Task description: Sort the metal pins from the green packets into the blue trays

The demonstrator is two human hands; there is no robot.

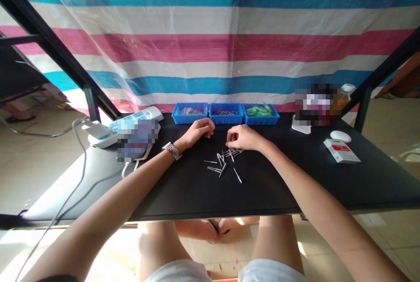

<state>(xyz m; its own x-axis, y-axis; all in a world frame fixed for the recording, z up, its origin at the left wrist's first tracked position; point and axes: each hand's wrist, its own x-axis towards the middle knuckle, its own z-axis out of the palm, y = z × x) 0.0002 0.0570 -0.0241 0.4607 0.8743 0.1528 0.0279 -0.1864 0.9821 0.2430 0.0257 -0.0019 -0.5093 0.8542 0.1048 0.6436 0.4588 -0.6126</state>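
Note:
Several silver blind rivets (pixel 238 176) lie loose on the black table, some crossed over one another in a small pile. My right hand (pixel 244 137) is at the back of this pile, its fingers curled and thumb and forefinger pinched together just over the rivets. Anything between those fingertips is hidden. To the left, my left hand (pixel 199 132) rests near the table top in front of the bins, fingers curled in. I cannot make out whether it holds something. A woven bracelet (pixel 172 151) is on my left wrist.
Three blue bins stand along the back: one with clear bags (pixel 189 121), one with metal pieces (pixel 226 119), one with green packets (pixel 260 121). A power strip (pixel 151 114) with cables lies left. A small box (pixel 341 151) and a white mouse (pixel 340 136) lie right.

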